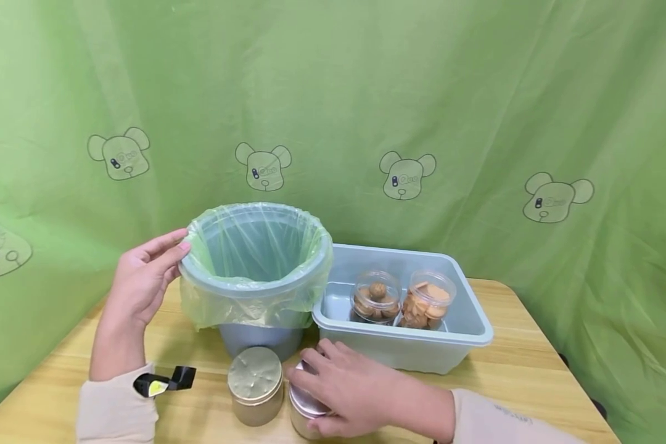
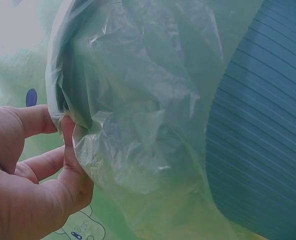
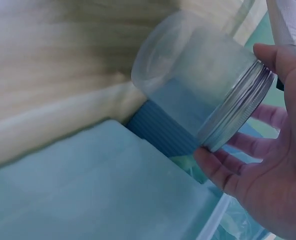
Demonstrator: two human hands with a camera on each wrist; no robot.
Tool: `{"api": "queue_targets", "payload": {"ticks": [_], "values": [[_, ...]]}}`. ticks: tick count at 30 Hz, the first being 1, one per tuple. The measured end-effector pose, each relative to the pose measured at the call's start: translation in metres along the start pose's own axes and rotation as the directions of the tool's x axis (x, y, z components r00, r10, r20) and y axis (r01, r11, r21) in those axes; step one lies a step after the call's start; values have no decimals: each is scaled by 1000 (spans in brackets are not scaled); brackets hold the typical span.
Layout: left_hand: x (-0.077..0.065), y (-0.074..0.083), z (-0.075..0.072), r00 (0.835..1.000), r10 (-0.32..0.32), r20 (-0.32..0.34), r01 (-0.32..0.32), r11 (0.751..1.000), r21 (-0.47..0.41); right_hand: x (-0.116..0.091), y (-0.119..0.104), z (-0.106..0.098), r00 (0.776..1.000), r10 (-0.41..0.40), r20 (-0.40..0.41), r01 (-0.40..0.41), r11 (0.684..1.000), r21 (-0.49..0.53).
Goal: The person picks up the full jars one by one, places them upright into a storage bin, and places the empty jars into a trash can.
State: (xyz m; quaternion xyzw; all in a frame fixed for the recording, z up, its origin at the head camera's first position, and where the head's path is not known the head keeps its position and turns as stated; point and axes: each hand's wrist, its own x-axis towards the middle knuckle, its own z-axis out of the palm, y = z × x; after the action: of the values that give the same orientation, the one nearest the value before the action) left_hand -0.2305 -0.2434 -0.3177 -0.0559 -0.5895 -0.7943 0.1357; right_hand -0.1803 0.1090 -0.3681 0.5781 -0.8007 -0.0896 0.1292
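At the left rim of a blue waste bin (image 1: 261,338), my left hand (image 1: 135,287) pinches the edge where a thin green bin bag (image 1: 252,309) folds over it. The bag lines the bin and hangs down outside. My right hand (image 1: 352,382) comes over a clear jar (image 3: 193,75) from above and grips it around its silver screw lid (image 3: 243,105), thumb on one side and fingers on the other. Through the jar's wall no contents show. Just left of it stands a second jar (image 1: 255,385) with a dented, dull gold top.
To the right of the bin stands a light blue plastic box (image 1: 388,351). Inside are a clear jar of round brown pieces (image 1: 376,299) and a clear jar of flat orange-tan pieces (image 1: 428,301). A green curtain (image 1: 333,92) surrounds the wooden table (image 1: 522,364).
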Motion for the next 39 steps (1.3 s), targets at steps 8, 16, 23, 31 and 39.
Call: {"api": "queue_targets", "payload": {"ticks": [8, 16, 23, 31, 39], "values": [[0, -1, -1, 1000, 8, 5, -8, 1000, -21, -2, 5, -24, 998, -56, 14, 57, 998, -27], [1, 0, -1, 1000, 1, 12, -1, 1000, -15, 0, 15, -63, 999, -34, 1, 34, 999, 0], [1, 0, -2, 1000, -8, 16, 8, 1000, -15, 6, 25, -109, 998, -32, -57, 32, 999, -4], [0, 1, -4, 1000, -9, 22, 10, 999, -36, 17, 30, -151, 985, -73, -156, 64, 996, -62], [0, 0, -3, 1000, -11, 26, 13, 998, -60, 28, 43, -184, 985, -59, -163, 51, 997, -52]]}}
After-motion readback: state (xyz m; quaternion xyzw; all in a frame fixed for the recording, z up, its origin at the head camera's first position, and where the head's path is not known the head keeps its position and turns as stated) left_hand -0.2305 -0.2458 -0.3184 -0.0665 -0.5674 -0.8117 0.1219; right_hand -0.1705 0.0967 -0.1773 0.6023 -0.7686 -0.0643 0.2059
